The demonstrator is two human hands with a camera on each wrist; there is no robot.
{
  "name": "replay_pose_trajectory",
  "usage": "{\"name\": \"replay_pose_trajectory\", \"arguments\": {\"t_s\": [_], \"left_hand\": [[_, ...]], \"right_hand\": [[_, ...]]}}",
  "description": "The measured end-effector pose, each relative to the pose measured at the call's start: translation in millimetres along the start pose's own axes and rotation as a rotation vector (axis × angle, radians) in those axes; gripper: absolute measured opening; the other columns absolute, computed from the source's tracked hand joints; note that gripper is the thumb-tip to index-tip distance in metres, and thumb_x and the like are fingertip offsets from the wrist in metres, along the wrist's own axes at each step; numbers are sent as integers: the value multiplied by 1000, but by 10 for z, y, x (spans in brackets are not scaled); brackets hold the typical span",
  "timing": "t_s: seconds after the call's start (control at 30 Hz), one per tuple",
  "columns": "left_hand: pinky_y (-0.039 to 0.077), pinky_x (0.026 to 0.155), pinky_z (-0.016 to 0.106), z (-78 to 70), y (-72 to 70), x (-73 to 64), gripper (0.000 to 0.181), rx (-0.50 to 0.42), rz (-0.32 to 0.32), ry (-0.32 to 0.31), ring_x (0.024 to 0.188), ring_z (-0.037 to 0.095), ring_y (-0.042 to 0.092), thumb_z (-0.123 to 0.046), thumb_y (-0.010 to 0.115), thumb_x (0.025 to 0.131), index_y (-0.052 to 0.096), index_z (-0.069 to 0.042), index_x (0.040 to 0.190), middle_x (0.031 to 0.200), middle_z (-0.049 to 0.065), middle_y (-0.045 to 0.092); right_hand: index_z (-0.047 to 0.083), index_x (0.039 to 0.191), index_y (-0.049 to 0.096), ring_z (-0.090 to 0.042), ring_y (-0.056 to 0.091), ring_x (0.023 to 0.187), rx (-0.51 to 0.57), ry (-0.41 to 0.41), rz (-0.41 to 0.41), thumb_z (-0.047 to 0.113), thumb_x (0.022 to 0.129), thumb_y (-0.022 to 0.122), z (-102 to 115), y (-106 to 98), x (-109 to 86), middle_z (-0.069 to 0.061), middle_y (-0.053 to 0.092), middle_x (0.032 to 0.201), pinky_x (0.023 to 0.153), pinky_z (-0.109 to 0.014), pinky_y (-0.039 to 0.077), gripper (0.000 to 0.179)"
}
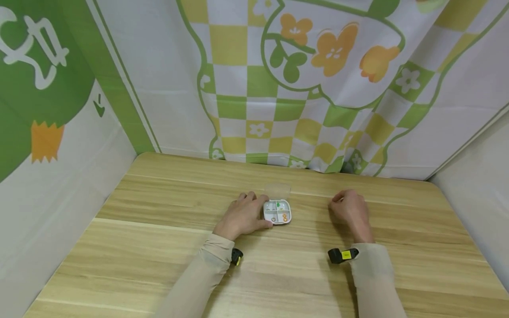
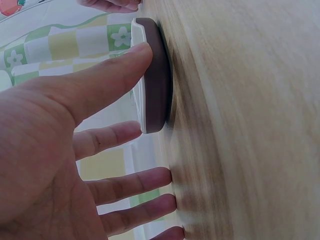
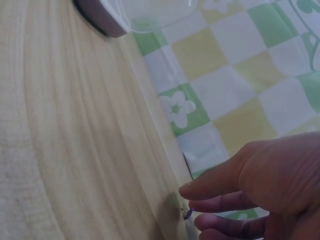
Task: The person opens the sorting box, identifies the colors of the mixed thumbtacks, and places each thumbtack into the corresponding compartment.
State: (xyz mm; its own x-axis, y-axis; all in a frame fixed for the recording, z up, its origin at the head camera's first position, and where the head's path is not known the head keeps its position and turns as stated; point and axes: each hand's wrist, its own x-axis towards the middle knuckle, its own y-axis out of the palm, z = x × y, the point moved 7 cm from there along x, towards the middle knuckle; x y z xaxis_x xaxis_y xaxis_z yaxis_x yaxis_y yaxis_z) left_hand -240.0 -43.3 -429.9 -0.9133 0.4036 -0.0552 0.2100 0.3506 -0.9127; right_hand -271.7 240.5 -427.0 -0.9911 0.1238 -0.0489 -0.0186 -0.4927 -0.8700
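Observation:
A small white four-compartment pill box point(image 1: 277, 212) lies on the table with its clear lid point(image 1: 278, 191) swung back. Small orange, green and metallic bits sit in its compartments. My left hand point(image 1: 244, 214) holds the box at its left side, thumb on the near edge and index finger at the far corner. The other left fingers are spread, their tips on the wood. In the left wrist view the box's dark brown base point(image 2: 157, 75) shows. Right of the box, my right hand point(image 1: 351, 210) pinches a tiny purple piece with a thin metal wire point(image 3: 187, 214), perhaps an earring, low over the table.
The wooden table point(image 1: 159, 260) runs back to a hanging checkered cloth point(image 1: 258, 128) with flowers. A green and white printed panel point(image 1: 47, 110) stands at the left, a pale wall point(image 1: 477, 163) at the right. Each wrist wears a small black camera point(image 1: 336, 255).

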Motion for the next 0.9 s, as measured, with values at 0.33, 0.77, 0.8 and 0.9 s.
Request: {"name": "replay_pose_trajectory", "arguments": {"t_s": [0.33, 0.77, 0.8, 0.9], "left_hand": [[48, 91, 53, -2, 1, 5, 71, 7, -4, 3, 109, 35, 54, -44, 82, 85, 55, -13, 144, 125, 18, 58], [48, 92, 53, -5, -3, 8, 72, 5, -1, 3, 111, 36, 54, -43, 81, 85, 54, -13, 145, 126, 18, 58], [48, 91, 53, -6, -2, 6, 72, 5, 0, 3, 111, 35, 54, -43, 82, 85, 54, -13, 144, 126, 18, 58], [48, 91, 53, -8, 0, 1, 72, 2, 5, 0, 111, 35, 54, -43, 82, 85, 54, -13, 144, 125, 18, 58]], "right_hand": [[6, 91, 76, -43, 66, 93, -16, -8, -22, 17, 83, 65, -41, 2, 21, -21, 72, 100, 75, -52, 51, 18], [6, 88, 76, -43, 66, 92, -29, -1, -17, 15, 83, 65, -77, -12, 28, -21, 72, 99, 75, -52, 51, 15], [6, 88, 76, -43, 66, 92, -30, -2, -17, 15, 83, 65, -76, -12, 27, -21, 72, 99, 75, -52, 52, 15], [7, 87, 76, -42, 66, 92, -32, 2, -16, 14, 83, 65, -78, -10, 23, -20, 72, 99, 74, -52, 52, 14]]}}
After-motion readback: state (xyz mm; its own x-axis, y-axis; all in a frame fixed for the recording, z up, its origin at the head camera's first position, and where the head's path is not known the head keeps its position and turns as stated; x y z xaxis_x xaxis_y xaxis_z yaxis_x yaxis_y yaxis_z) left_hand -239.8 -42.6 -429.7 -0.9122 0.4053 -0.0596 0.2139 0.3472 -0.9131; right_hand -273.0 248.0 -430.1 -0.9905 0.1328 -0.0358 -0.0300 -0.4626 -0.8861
